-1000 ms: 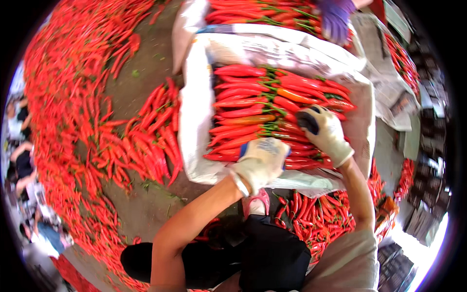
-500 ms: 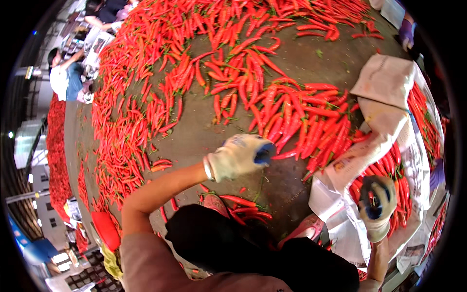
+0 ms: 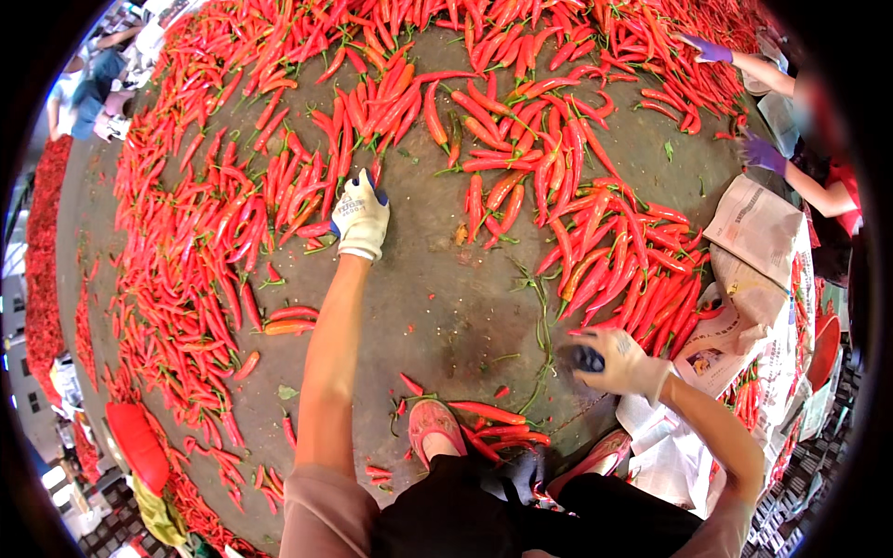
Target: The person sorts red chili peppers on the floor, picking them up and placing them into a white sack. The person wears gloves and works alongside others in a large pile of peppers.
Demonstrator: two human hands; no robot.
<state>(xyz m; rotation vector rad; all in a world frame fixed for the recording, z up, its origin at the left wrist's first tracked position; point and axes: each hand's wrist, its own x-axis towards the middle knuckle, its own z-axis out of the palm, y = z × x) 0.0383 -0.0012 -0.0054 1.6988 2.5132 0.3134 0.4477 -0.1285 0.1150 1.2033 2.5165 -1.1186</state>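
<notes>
My left hand (image 3: 361,219), in a white glove with a blue palm, reaches to the edge of a spread of red chili peppers (image 3: 302,181) on the floor. Its thumb stands apart from the bent fingers, and the fingertips are at the peppers; the palm is hidden. Low over the floor at the right, my right hand (image 3: 619,363), gloved alike and slightly blurred, has its fingers curved and apart with nothing visible in them. Beside it lies a heap of long red chili peppers (image 3: 637,265). A white sack (image 3: 665,456) holding more peppers stands to its right, with printed paper (image 3: 753,237) on it.
Green stems (image 3: 544,339) lie on the dark floor (image 3: 437,307) between my hands. A few peppers (image 3: 498,423) are by my pink shoe (image 3: 434,428). Another person's purple-gloved hand (image 3: 765,152) is at the upper right. A red cushion-like thing (image 3: 138,446) is at the lower left.
My left hand has gone from the pepper heap left and forward to the spread peppers. My right hand has moved from above the open sack left to the heap's near edge. The view has shifted.
</notes>
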